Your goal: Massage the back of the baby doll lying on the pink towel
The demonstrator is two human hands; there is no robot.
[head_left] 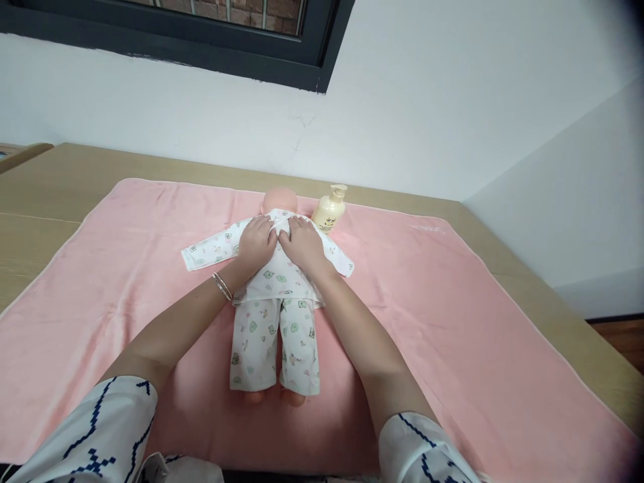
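Note:
A baby doll lies stretched out on a pink mat, its head toward the wall and its feet toward me. It wears a white printed long-sleeved top and matching trousers, with the sleeves spread to both sides. My left hand rests flat on the upper left of the top, fingers pointing to the head. On the upper right, my right hand lies flat in the same way. The thumbs nearly meet in the middle. Neither hand grips anything.
A cream pump bottle stands just right of the doll's head. The mat covers most of a wooden table, which backs onto a white wall. Above it is a dark window frame. A wooden edge shows at far left.

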